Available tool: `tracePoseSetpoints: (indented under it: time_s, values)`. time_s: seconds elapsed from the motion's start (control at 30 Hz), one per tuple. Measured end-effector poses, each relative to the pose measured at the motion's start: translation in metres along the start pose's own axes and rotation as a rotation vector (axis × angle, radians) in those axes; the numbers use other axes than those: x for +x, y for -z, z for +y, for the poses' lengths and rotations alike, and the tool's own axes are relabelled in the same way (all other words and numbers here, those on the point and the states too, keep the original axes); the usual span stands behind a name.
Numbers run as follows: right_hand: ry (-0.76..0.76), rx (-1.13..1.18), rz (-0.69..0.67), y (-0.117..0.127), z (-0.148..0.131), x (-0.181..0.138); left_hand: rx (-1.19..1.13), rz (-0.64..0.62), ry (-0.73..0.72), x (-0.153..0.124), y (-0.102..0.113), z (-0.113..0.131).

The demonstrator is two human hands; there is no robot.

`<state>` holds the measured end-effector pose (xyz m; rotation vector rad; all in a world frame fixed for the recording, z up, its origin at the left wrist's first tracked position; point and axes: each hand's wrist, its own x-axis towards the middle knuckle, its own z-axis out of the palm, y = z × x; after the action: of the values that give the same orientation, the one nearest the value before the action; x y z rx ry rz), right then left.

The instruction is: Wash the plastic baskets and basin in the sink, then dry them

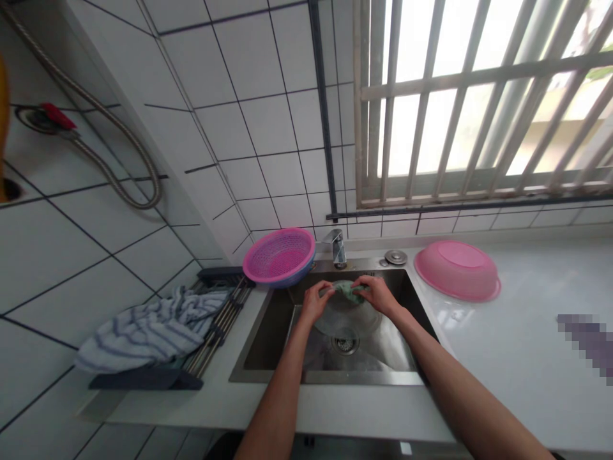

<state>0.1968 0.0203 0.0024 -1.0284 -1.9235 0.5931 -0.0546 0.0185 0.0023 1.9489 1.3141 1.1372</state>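
A striped towel (153, 329) is lying bunched over a dish rack (211, 332) at the far left of the counter, and just beside it a pink colander (280, 255) is sitting at the sink's back left corner. Over the steel sink (268, 332), the left hand (316, 300) and the right hand (378, 294) are coming together below the faucet (336, 246), both closing on a small greenish cloth (348, 291) that is bunched between them above the basin, with the drain (345, 344) lying below and nearer the person. The fingers are curling around opposite ends of the cloth, so it seems to be getting wrung or rubbed. To do this well, the grip should probably be staying firm at both ends, the hands turning against each other, and the cloth kept low over the basin so drips are falling inside and not onto the white counter (517, 358). To the right, an upturned pink bowl (457, 268) is resting on that counter, well apart from the hands.
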Motion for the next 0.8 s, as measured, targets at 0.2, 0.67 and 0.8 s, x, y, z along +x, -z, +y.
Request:
tracePoseSetpoints:
  time_s: [0.2, 0.67, 0.8]
  values:
    - [0.075, -0.007, -0.033, -0.002, -0.011, 0.0, -0.042, -0.039, -0.06, -0.002, -0.007, 0.01]
    - [0.057, 0.021, -0.031, 0.0, -0.015, 0.0, -0.023, -0.015, -0.096, -0.001, -0.002, 0.014]
    - [-0.002, 0.012, 0.01, 0.005, -0.009, 0.0, -0.035, 0.052, -0.054, 0.001, 0.004, 0.011]
